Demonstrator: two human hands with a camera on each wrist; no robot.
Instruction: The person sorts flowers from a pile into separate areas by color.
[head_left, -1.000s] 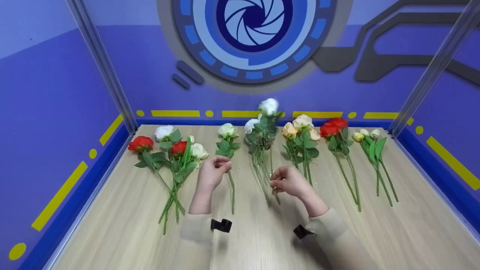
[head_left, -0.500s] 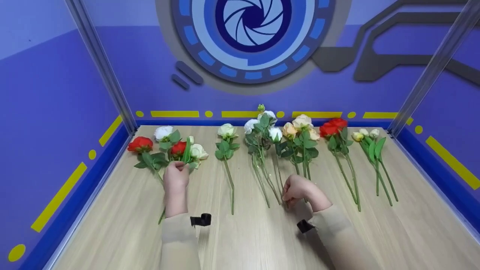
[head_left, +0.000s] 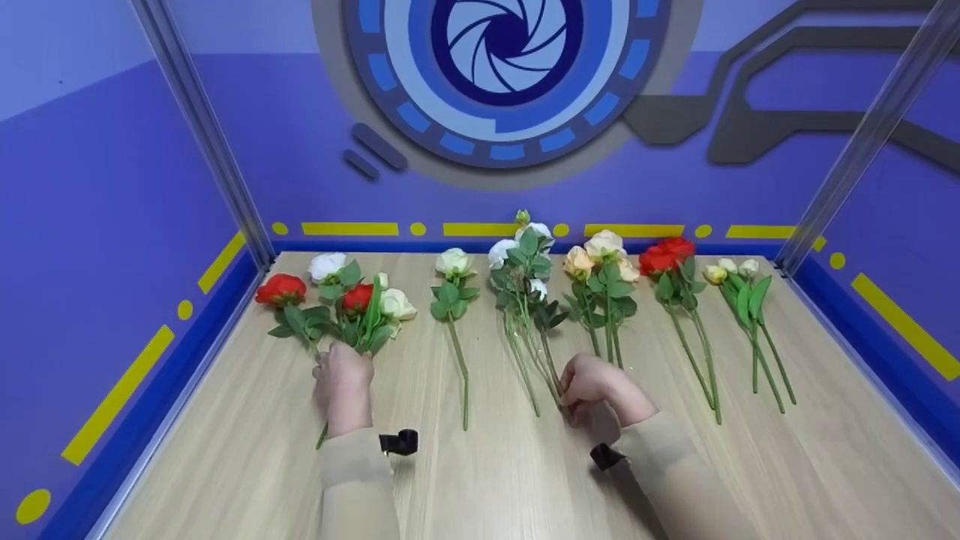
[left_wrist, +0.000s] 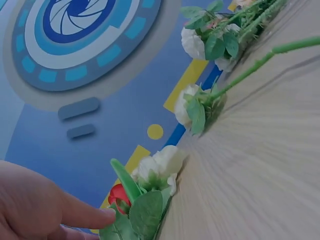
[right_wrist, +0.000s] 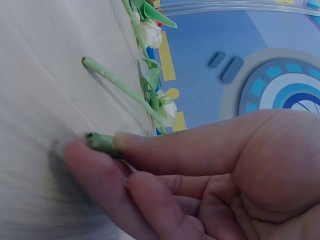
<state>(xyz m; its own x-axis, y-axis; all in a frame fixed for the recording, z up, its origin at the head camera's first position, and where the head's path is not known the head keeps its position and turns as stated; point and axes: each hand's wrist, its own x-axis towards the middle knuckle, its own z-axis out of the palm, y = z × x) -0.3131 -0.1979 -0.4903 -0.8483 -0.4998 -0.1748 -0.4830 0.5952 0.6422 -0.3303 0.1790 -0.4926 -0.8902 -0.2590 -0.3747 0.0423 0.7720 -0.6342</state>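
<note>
My right hand (head_left: 596, 386) pinches the lower stem of a white rose (head_left: 538, 289) between thumb and fingers. The cut stem end (right_wrist: 102, 143) pokes out past the fingertips in the right wrist view. This rose lies against a bunch of white roses (head_left: 501, 253). Over on the left, my left hand (head_left: 345, 382) is above the stems of a mixed bunch, just below its leaves. That bunch has a red rose (head_left: 358, 298), a cream rose (head_left: 397, 303) and a white rose (head_left: 327, 266). In the left wrist view a straight digit touches the leaves (left_wrist: 146, 215); the other fingers are mostly hidden.
A single pale green rose (head_left: 454, 262) lies between the hands. Rightward are peach roses (head_left: 604, 244), red roses (head_left: 667, 255) and tulips (head_left: 739, 268). Another red rose (head_left: 282, 289) is at the far left. Blue printed walls (head_left: 420, 195) enclose the wooden table (head_left: 487, 480).
The left hand has moved left from beside the pale green rose to the mixed bunch, then slightly down its stems. The right hand has lowered its white rose and swung the bloom against the white bunch.
</note>
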